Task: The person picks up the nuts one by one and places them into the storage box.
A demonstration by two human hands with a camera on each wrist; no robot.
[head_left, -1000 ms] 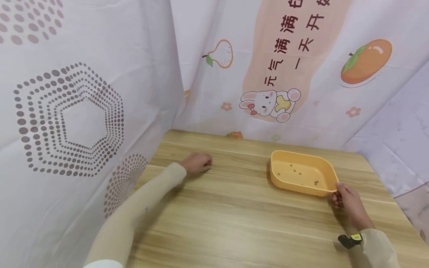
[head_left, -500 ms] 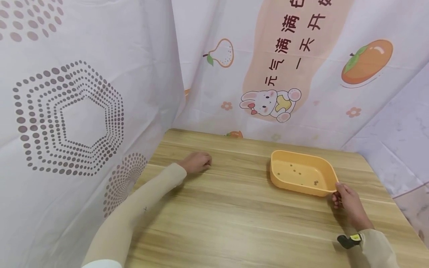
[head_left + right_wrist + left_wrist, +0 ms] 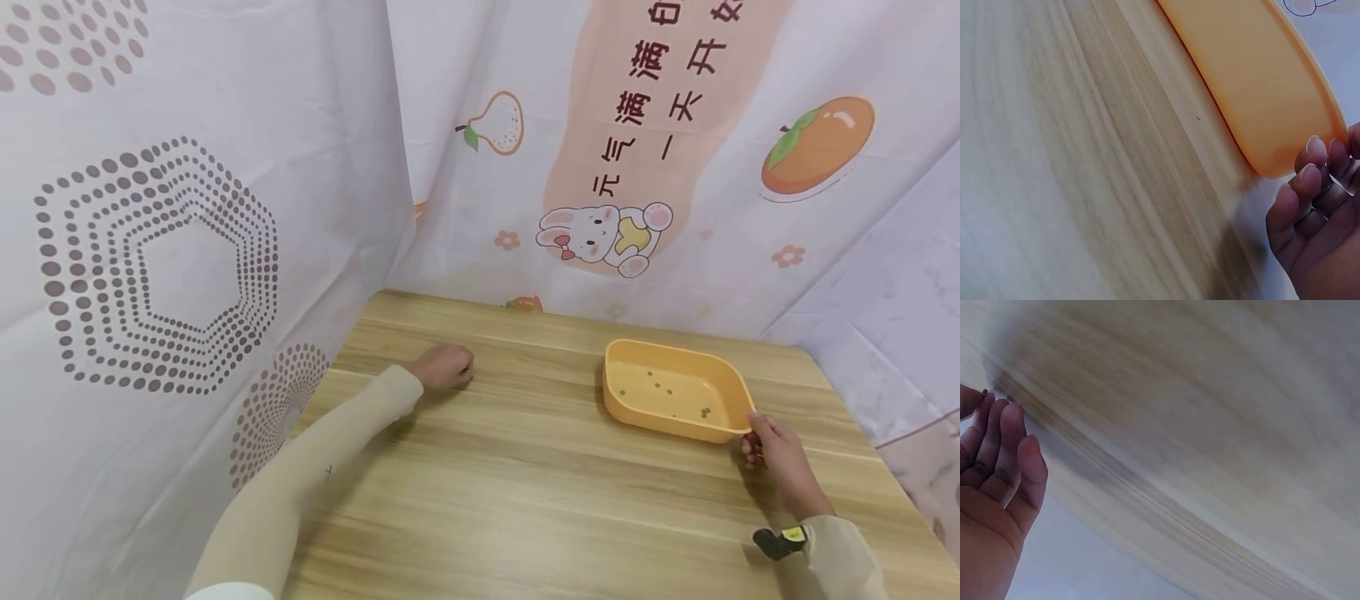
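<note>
In the head view an orange tray (image 3: 666,427) sits on the right of the table, with several small dark round pieces (image 3: 705,412) scattered on its floor. My right hand (image 3: 780,454) grips its near right corner, thumb at the rim; the right wrist view shows fingertips (image 3: 1315,150) against the tray's outer wall (image 3: 1241,81). My left hand (image 3: 442,367) rests on the table, well left of the tray. The left wrist view shows its thumb and a finger pinching a tiny dark piece (image 3: 984,393), too small to identify. Another dark speck (image 3: 1009,398) lies by the fingertips.
The wood-grain table (image 3: 525,500) meets a printed white curtain (image 3: 480,208) at the back. A dotted white curtain (image 3: 187,458) hangs along the left edge. A black band with a yellow tag (image 3: 783,542) is on the right wrist.
Both hands and the tray keep their places; only a slight shift of the head view shows.
</note>
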